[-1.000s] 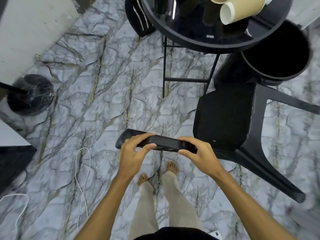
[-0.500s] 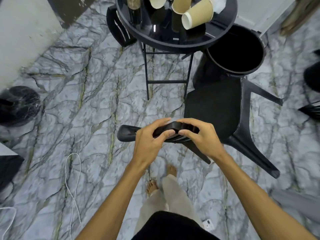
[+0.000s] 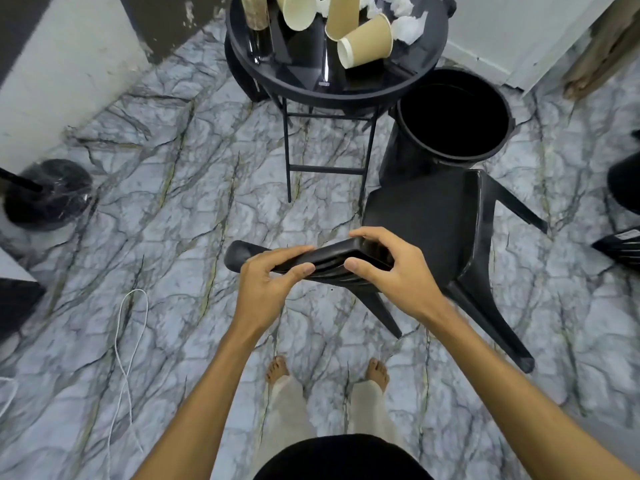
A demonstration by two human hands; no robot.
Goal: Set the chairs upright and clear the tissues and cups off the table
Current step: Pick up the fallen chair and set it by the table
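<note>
Both hands: left hand [image 3: 273, 271] and right hand [image 3: 384, 268] sit side by side on the top rail [image 3: 325, 261], fingers curled over it and thumbs pinching from below; spreading them a little wider should stop the frame twisting
Toes: bare toes [image 3: 277, 367] stand near the closest leg [image 3: 381, 313]; keep them back as the legs come down
Chair: black chair [image 3: 426, 223] is tilted, seat just past the hands, legs splayed rightward; it looks not yet square on the floor [image 3: 173, 202], so swing the rail up in one arc, then lower gently
Bin: black bin [image 3: 398, 168] stands just beside the seat's far edge; avoid knocking it
Surface: round black surface [image 3: 332, 95] beyond carries tipped cups [image 3: 365, 41] and crumpled tissues [image 3: 408, 27]; none cleared yet
</note>
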